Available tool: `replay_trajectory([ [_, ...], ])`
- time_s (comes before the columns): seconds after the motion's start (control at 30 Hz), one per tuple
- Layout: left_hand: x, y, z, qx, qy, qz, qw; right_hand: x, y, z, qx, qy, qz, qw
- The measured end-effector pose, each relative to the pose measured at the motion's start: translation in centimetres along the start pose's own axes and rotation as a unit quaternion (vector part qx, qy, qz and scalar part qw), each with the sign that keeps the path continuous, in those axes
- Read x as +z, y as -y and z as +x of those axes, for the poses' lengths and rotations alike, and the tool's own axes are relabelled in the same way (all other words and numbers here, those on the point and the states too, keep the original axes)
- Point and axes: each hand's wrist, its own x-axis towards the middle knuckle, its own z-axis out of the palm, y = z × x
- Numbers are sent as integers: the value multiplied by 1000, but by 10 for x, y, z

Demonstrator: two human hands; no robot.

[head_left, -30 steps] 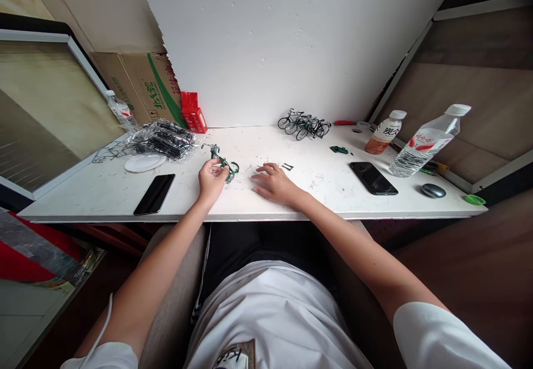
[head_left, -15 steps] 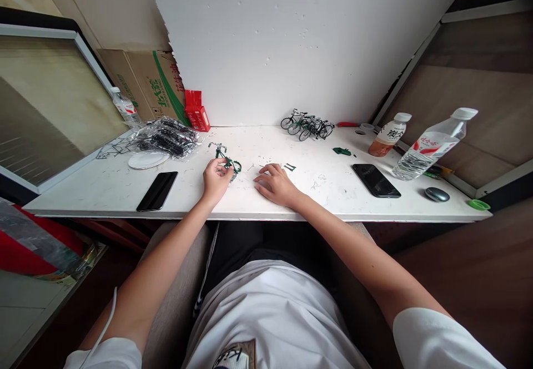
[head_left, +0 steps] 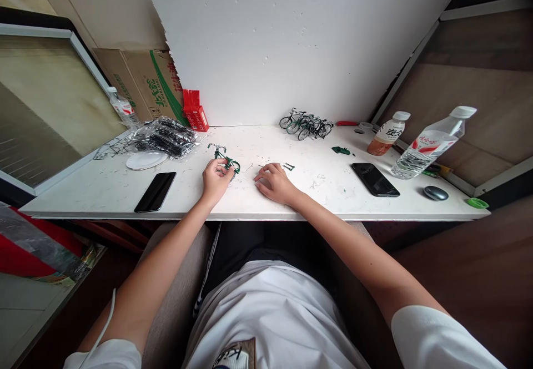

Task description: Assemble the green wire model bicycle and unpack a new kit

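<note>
My left hand is closed on a small green model bicycle, pinching it between thumb and fingers. The handlebar stands out above the hand and a wheel shows to its right; part of the frame is hidden by the fingers. To the right, my right hand rests low on the white table with its fingers bent and apart, and no object shows in it. Just beyond that hand lies a small green part. A tiny thin piece sits between the two hands.
Several model bicycles stand at the back wall. Bagged black parts and a white disc are left. A phone lies on each side, another phone near bottles. Green pieces lie right of centre.
The view has shifted very slightly. Both hands stay in nearly the same place, the left one still holding the model bicycle.
</note>
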Motion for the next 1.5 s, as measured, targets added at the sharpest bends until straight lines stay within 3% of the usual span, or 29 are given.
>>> replay_trajectory([
  [0.3, 0, 0, -1, -2, 2, -3, 1000, -8, 7, 1, 38, -31, 2, 999],
  [0.53, 0, 2, 0, 6, 1, 5, 1000, -10, 3, 7, 146, -115, 46, 981],
  [0.7, -1, 2, -1, 7, -2, 9, 1000, -12, -5, 7, 183, -112, 39, 976],
  [1.13, 1, 8, 0, 26, 1, 20, 999, 1, -12, -1, 104, 46, 23, 993],
  [1.23, 1, 9, 1, 34, 1, 26, 999, 0, -11, 0, 104, 41, 16, 994],
  [1.5, 0, 16, 2, 67, 1, 45, 997, -8, -16, 2, 95, -41, -61, 993],
])
